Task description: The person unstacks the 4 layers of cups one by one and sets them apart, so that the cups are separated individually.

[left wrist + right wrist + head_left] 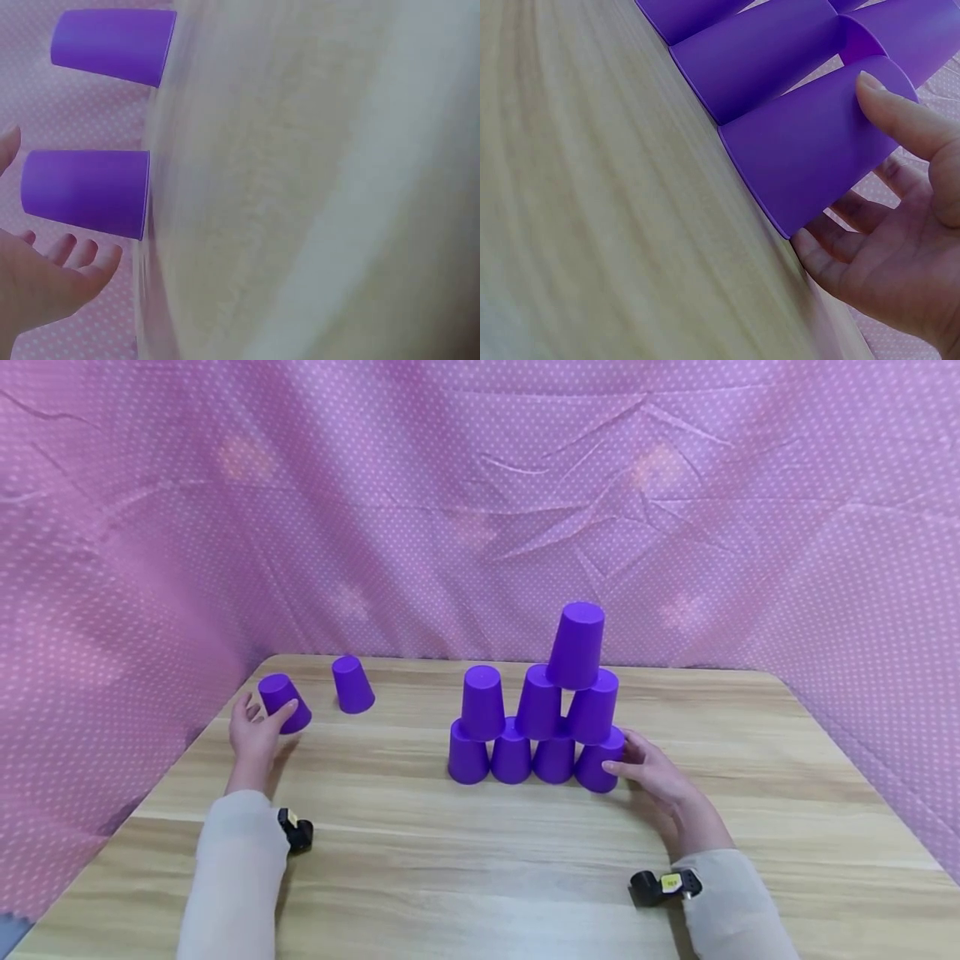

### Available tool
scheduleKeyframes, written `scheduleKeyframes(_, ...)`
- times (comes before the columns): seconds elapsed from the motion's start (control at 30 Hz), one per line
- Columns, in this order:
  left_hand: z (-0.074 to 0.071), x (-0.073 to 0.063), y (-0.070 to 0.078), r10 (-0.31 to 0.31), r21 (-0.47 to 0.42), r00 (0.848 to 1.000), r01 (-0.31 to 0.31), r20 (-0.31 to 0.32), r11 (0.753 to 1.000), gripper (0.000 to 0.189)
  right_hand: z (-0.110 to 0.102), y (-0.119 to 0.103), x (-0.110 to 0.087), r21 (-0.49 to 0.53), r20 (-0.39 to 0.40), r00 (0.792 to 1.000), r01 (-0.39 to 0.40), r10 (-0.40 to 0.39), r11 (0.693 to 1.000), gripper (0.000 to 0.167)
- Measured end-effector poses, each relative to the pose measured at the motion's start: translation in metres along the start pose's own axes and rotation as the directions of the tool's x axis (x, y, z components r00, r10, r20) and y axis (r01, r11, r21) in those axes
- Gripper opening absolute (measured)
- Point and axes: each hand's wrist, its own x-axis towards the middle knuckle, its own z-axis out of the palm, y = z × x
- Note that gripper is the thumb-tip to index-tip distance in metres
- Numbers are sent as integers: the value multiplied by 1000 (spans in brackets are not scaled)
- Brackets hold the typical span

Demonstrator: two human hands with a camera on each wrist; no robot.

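Upside-down purple cups form a stack in the head view: several along the bottom, three on them, and one top cup over the right pair. My right hand holds the bottom right cup, its thumb on the front and its fingers round the outer side, fingertips hidden behind. At the table's left, my left hand is spread round a lone upturned cup. In the left wrist view a gap shows between its fingers and that cup. Another single cup stands just right of it.
The wooden table has a pink dotted cloth hanging behind it and along its sides. A small black camera sits on the left wrist and another on the right.
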Motion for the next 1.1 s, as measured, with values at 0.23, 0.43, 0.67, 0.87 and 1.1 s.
scheduleKeyframes(0.23,-5,-8,2,-9,-62,1000,11,27,998,96,1,-2,-1,13,6,1000,5,-5,1000,65)
scheduleKeyframes(0.43,-6,10,-14,4,-153,997,6,71,988,101,-1,0,0,3,4,1000,6,-6,1000,66)
scheduleKeyframes(0.67,5,-15,11,77,-78,994,-71,73,994,92,0,-1,0,3,6,1000,10,-10,1000,65)
scheduleKeyframes(0.87,15,-45,30,115,-120,987,-102,110,988,86,0,0,0,11,2,1000,11,-11,1000,65)
scheduleKeyframes(1.1,29,-75,47,186,-119,964,-165,193,979,83,0,0,1,16,-2,1000,-5,5,1000,68)
